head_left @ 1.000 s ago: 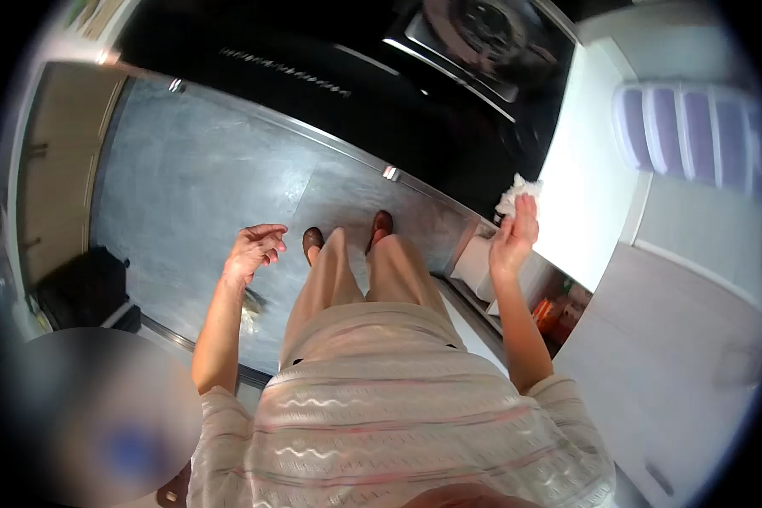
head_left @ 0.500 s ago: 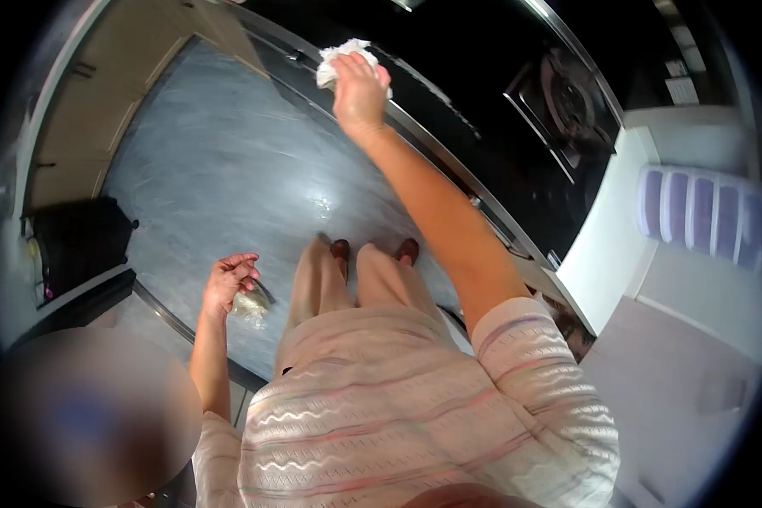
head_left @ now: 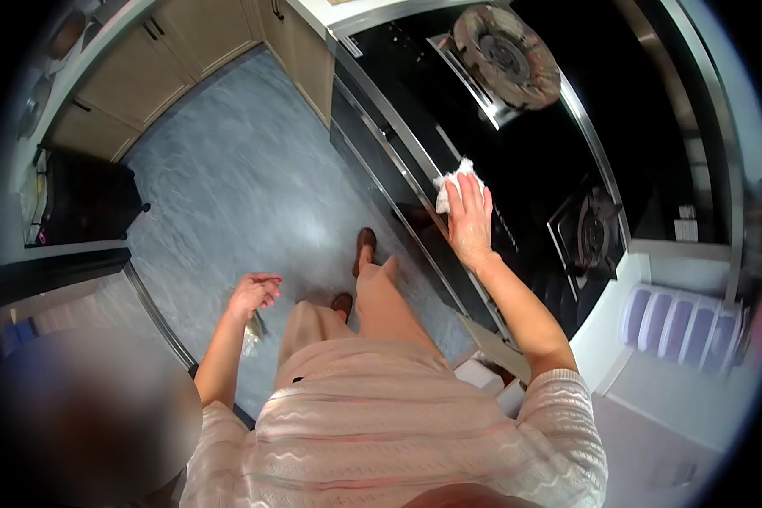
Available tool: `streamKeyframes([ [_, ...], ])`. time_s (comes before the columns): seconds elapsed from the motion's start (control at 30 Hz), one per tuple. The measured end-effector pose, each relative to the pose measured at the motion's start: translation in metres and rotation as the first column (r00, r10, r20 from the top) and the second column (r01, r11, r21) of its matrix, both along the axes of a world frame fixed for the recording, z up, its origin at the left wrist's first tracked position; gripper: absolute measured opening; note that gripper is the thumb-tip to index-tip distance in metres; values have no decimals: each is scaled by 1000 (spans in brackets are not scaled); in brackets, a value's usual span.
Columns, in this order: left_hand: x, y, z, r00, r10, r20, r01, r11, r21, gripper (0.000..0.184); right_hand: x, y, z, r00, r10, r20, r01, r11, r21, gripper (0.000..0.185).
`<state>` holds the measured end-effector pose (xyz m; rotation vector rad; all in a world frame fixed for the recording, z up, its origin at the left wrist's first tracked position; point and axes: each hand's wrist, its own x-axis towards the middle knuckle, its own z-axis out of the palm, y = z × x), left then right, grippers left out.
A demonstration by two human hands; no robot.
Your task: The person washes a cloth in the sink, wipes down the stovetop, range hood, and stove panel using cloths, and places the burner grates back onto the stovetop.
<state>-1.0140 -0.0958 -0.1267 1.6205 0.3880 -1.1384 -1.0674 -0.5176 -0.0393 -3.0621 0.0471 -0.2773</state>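
Observation:
My right hand presses a crumpled white cloth or tissue against the front edge of the black glass stove top. Its fingers lie over the cloth, partly covering it. My left hand hangs over the grey floor to the left of my legs, fingers loosely bent and apart, with nothing in it. Farther up the stove is a large burner with a brown, stained ring around it. A second burner lies to the right of my right hand.
Beige cabinets line the upper left. A black bin-like object stands at the left. Purple-and-white containers sit on the white counter at the right. Below my left hand, a small clear packet lies on the floor.
My right hand swung left with the cloth, then came back right along the stove's front edge. The view has turned, and the large burner now shows. My left hand stays low and empty.

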Motion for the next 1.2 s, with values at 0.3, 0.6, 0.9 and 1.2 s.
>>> streamKeyframes([
  [0.3,134,-143,16,979,-190,73,197,975,-104,29,92,5,-1,994,104,-30,-101,992,80,64],
  [0.6,245,-208,81,952,-184,243,244,939,-243,38,280,44,-11,960,195,199,-251,915,314,45],
  [0.9,337,-68,49,970,126,207,-59,951,-305,35,423,57,38,939,136,317,-300,776,556,46],
  [1.2,487,111,35,961,247,123,-239,968,-78,30,508,116,3,993,107,56,-114,984,135,61],
])
